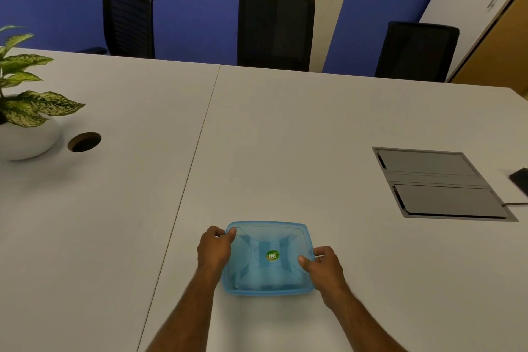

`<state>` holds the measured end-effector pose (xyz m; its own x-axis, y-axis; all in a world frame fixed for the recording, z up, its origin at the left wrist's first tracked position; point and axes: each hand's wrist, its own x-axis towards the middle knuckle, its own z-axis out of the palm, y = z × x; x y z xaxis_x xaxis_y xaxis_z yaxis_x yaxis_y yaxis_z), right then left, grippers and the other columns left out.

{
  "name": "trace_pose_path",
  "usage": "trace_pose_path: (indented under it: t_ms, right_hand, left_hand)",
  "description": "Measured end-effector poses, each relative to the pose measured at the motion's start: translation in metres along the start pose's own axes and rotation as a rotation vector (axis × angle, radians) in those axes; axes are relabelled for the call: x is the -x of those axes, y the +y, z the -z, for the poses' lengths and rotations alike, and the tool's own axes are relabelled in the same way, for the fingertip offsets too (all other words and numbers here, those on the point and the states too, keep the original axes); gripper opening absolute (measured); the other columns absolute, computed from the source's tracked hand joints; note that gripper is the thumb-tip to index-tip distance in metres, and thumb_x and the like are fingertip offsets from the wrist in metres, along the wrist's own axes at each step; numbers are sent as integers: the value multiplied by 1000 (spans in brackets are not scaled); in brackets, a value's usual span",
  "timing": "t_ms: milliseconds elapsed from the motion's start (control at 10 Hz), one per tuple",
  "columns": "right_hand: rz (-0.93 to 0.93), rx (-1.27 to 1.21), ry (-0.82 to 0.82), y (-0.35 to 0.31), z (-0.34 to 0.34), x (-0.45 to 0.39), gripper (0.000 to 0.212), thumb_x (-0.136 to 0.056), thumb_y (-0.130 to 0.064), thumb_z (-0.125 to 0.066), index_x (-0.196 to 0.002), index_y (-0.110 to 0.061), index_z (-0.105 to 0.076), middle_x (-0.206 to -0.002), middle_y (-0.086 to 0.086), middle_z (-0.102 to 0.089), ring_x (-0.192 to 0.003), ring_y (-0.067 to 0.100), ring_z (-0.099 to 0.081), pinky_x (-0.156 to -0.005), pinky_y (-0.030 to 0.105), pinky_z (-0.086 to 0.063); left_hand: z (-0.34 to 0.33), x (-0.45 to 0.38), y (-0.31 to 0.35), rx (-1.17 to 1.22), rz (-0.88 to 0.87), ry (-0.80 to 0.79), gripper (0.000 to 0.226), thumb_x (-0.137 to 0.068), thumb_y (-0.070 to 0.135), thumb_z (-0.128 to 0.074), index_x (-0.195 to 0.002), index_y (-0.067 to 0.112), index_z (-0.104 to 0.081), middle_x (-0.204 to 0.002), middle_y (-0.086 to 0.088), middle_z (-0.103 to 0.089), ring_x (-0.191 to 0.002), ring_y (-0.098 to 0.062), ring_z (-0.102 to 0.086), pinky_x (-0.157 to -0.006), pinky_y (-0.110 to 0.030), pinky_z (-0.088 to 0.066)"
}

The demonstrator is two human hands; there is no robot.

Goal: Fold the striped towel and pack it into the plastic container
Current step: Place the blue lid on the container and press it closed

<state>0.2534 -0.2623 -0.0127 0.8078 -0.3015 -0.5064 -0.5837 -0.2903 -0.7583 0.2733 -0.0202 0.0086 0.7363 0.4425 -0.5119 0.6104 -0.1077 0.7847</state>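
Observation:
A blue translucent plastic container [267, 243] with its lid on sits on the white table near the front edge; a round green and yellow sticker marks the lid's middle. My left hand [215, 248] grips its left edge near the far corner, thumb on the lid. My right hand [324, 264] grips the right edge, thumb pressed on the lid. Pale shapes show dimly through the lid, too vague to identify. No striped towel is visible outside the container.
A potted plant in a white bowl [27, 138] stands at the far left beside a round cable hole [84, 141]. A grey hatch [441, 184] is set into the table at right, with a dark object [520, 180] at the edge. Three black chairs [275, 30] line the far side.

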Motion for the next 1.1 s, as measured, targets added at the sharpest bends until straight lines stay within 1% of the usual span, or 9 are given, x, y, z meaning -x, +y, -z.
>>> trace_pose_path:
  t_ms: [300, 400, 500, 600, 700, 800, 900, 1000, 1100]
  right_hand:
    - [11, 12, 5, 1, -2, 1, 32, -79, -22, -76, -101, -14, -54, -98, 8, -64, -89, 25, -65, -80, 48, -58]
    - [16, 18, 19, 0, -2, 3, 31, -79, -21, -76, -100, -14, -54, -98, 8, -63, -90, 26, -65, -80, 47, -58]
    - [19, 24, 38, 0, -3, 3, 33, -78, -21, -77, -101, -13, -54, -98, 9, -63, -90, 26, -64, -81, 47, -57]
    - [17, 28, 37, -2, -3, 4, 33, -79, -22, -76, -101, -13, -54, -98, 8, -63, -90, 26, -64, -82, 47, -57]
    - [21, 35, 37, -3, -3, 5, 34, -79, -24, -76, -102, -13, -54, -99, 8, -63, -92, 27, -64, -83, 48, -57]
    - [28, 58, 40, -4, -3, 7, 34, -80, -24, -76, -104, -12, -54, -101, 9, -64, -93, 27, -64, -84, 47, -56]
    - [41, 86, 49, -6, -3, 11, 36, -80, -26, -75, -106, -11, -53, -102, 11, -64, -93, 28, -64, -84, 47, -56]
    - [58, 142, 38, -6, -3, 11, 38, -81, -29, -74, -107, -12, -52, -106, 13, -65, -93, 28, -65, -84, 45, -56]
    - [109, 265, 31, -8, -1, 15, 44, -84, -36, -70, -116, -10, -52, -111, 13, -64, -97, 28, -64, -84, 41, -54]
  left_hand:
    - [-1, -7, 2, 84, 50, 30, 24, -89, 17, -67, -73, 6, -51, -75, -7, -56, -69, -22, -48, -62, -32, -38]
    - [0, -4, 3, 66, 26, 31, 22, -89, 23, -67, -81, 5, -58, -82, -7, -62, -79, -25, -55, -66, -33, -42]
    - [5, 5, 0, -58, -66, 28, 27, -88, 39, -68, -92, 14, -64, -91, -2, -66, -89, -24, -62, -69, -33, -46]
    - [18, 11, -10, -63, -134, -88, 36, -77, 42, -79, -106, 25, -66, -89, -7, -68, -86, -26, -68, -67, -39, -58]
    - [34, 17, -22, -94, -108, -331, 81, -57, 30, -94, -124, 44, -50, -99, -12, -63, -88, -26, -68, -49, -28, -56]
    - [41, 22, -29, -153, -112, -444, 104, -49, 29, -97, -137, 41, -42, -109, -7, -58, -94, -25, -65, -54, -26, -55]
    - [40, 26, -33, -105, -109, -404, 105, -51, 27, -97, -142, 28, -44, -108, -7, -59, -94, -24, -65, -57, -27, -54]
    - [38, 30, -35, -113, -125, -375, 101, -54, 27, -96, -141, 24, -45, -106, -6, -60, -91, -23, -65, -52, -24, -51]
    - [39, 36, -31, -174, -153, -350, 99, -54, 30, -96, -140, 22, -47, -102, -4, -61, -89, -19, -64, -52, -22, -50]
